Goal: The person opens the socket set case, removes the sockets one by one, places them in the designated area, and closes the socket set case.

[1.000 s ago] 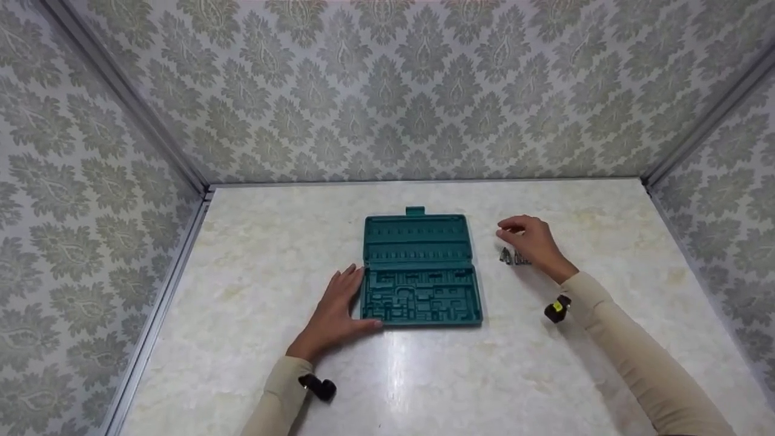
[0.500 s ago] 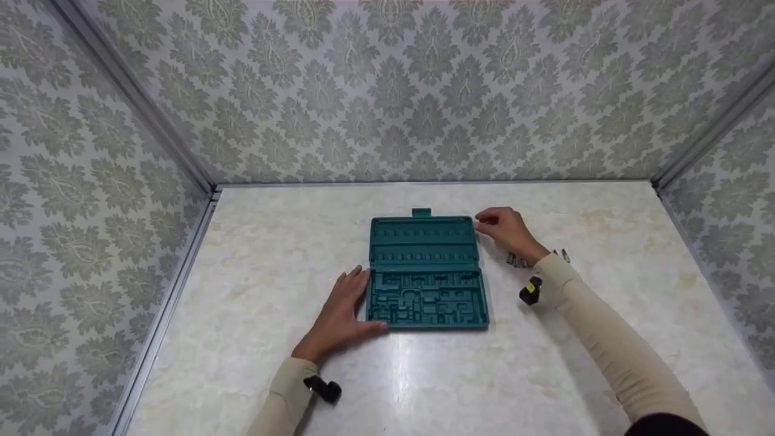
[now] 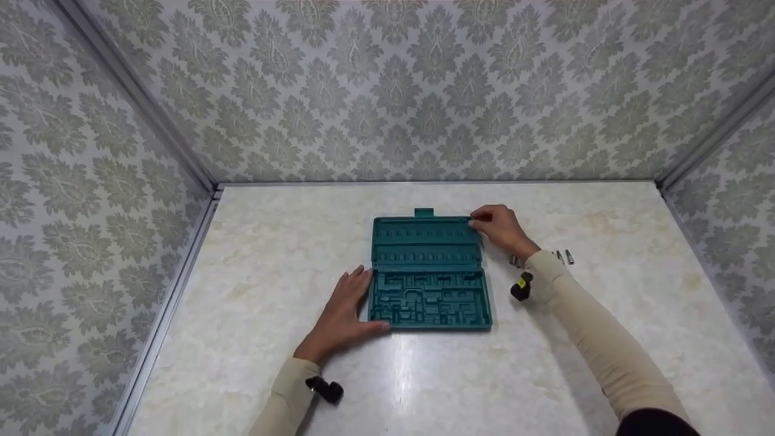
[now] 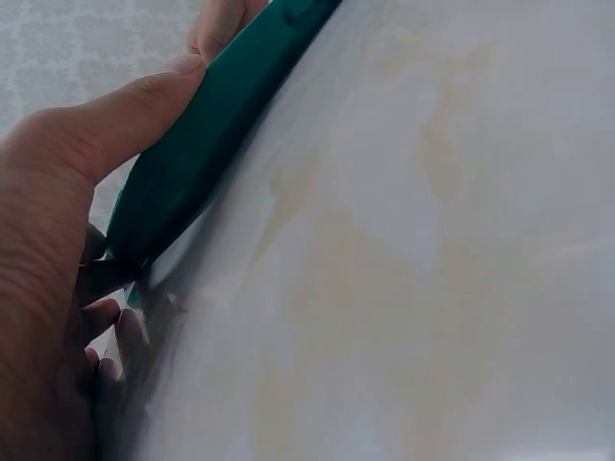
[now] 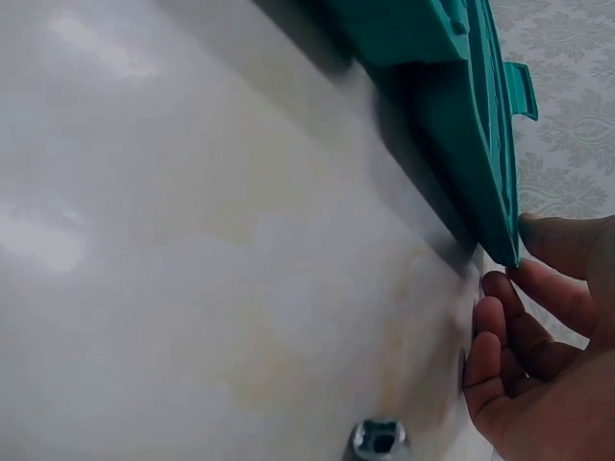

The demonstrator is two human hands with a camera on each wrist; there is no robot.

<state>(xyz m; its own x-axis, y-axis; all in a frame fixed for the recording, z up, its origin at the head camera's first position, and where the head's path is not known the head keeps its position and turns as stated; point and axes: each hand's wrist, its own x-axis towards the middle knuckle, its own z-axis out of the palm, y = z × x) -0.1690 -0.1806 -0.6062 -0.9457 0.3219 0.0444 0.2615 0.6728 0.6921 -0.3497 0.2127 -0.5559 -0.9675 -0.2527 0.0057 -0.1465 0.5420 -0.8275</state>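
A green plastic tool case (image 3: 428, 301) lies unfolded on the table in the head view, with its moulded base nearer me and its lid (image 3: 427, 233) behind. My left hand (image 3: 340, 315) rests against the base's near left corner, fingers along the side and thumb on the front edge. In the left wrist view that thumb lies on the green rim (image 4: 207, 130). My right hand (image 3: 499, 230) pinches the lid's far right corner between thumb and index finger; in the right wrist view its other fingers (image 5: 490, 355) curl below the corner.
Several small metal pieces (image 3: 569, 257) lie right of the case, partly hidden by my right sleeve (image 3: 548, 269). One, resembling a socket (image 5: 381, 439), shows in the right wrist view. A latch tab (image 3: 424, 212) sticks out from the lid. Patterned walls (image 3: 430, 91) border the table.
My right hand has moved left from above the metal pieces to the lid's far right corner and taken hold of it. The left hand has stayed at the case's left corner.
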